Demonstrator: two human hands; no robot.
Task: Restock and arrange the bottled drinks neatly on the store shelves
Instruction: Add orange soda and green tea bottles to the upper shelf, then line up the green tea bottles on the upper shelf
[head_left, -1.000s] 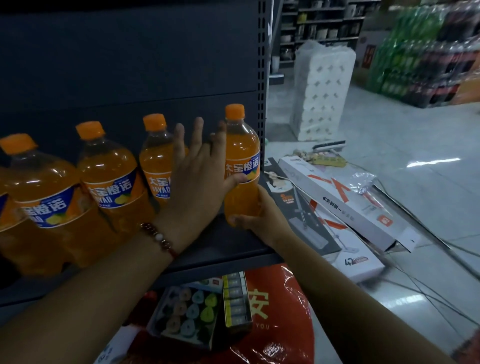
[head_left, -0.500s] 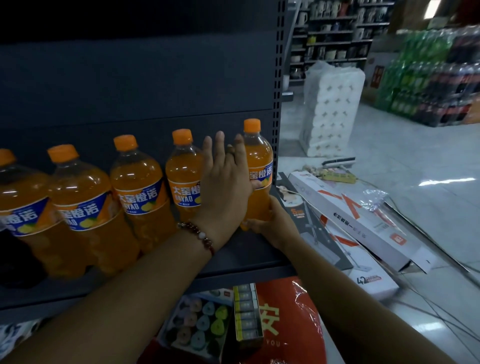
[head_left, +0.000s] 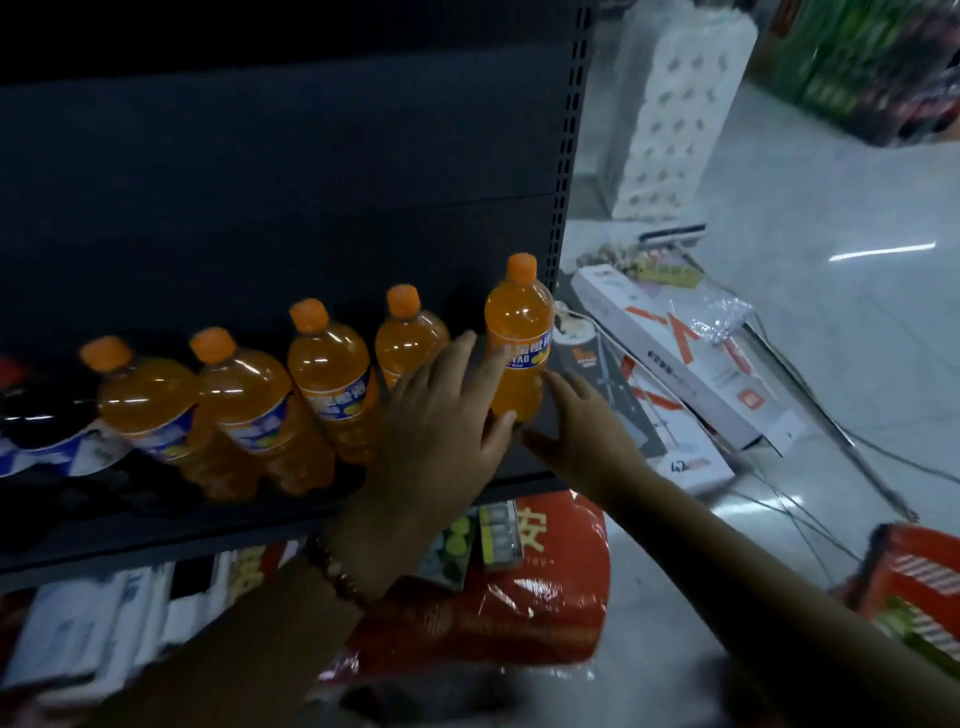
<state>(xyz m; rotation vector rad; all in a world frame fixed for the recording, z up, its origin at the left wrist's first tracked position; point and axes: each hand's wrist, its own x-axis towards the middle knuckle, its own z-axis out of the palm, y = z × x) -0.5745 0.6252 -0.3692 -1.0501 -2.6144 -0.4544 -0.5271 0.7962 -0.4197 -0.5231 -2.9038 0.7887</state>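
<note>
Several orange soda bottles with orange caps and blue labels stand in a row on the dark shelf (head_left: 218, 538). The rightmost orange bottle (head_left: 519, 327) stands upright at the shelf's right end, beside the perforated upright. My left hand (head_left: 441, 431) is spread in front of it, fingers straight, with fingertips at its label and thumb near its base. My right hand (head_left: 576, 426) lies low on the right, its straight fingers touching the bottle's lower side. The neighbouring bottle (head_left: 410, 332) is partly hidden behind my left hand.
A dark cola bottle (head_left: 41, 410) stands at the far left of the shelf. Below hang a red bag (head_left: 524, 597) and small packs. Long white boxes (head_left: 680, 353) and cables lie on the floor to the right, with a red basket (head_left: 919, 587) nearby and wrapped paper rolls (head_left: 675, 104) behind.
The view has pulled back and swung left. My right hand has let go of the rightmost bottle's base and opened. My left hand has slid lower on the bottle.
</note>
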